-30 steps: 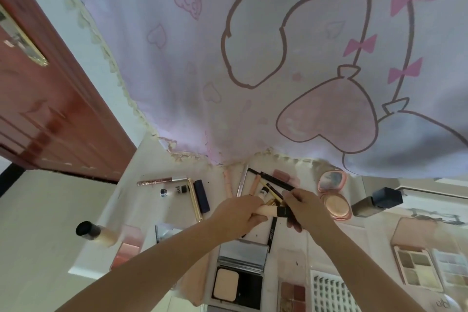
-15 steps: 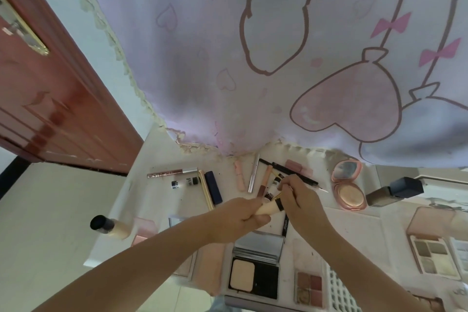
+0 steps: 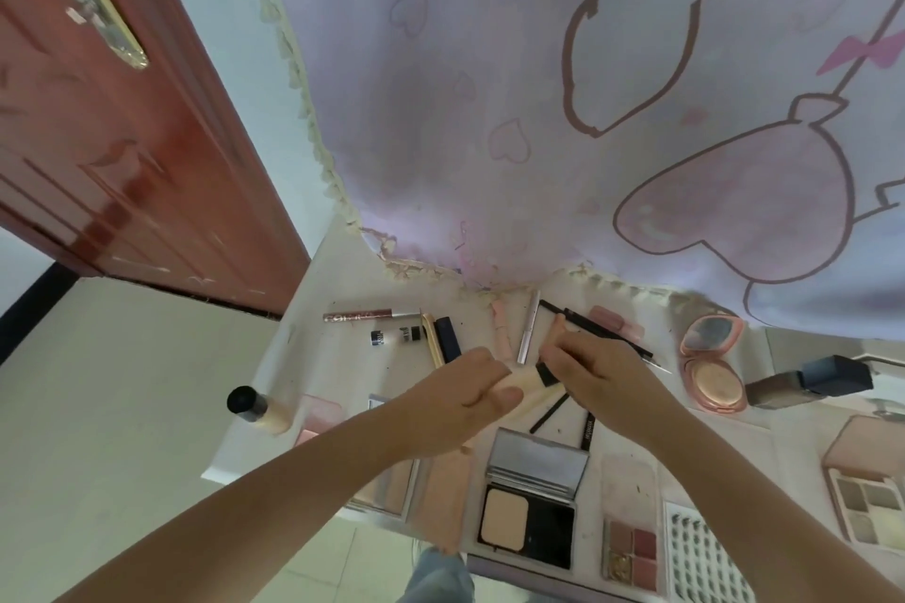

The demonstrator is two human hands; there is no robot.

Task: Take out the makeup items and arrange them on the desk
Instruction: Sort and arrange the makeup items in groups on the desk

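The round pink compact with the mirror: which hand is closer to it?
Right. The right hand is just left of the compact, apart from it; the left hand is farther left, beyond the right.

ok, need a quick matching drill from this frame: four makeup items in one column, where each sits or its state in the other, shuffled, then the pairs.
Items
1. round pink compact
2. beige tube with black cap
3. black square powder compact
4. beige bottle with round black cap

Places or states
A. lying at the desk's left edge
B. open, right of the hands, mirror up
C. held between the left hand and the right hand
D. open, at the near edge below the hands

Pairs: 1-B, 2-C, 3-D, 4-A
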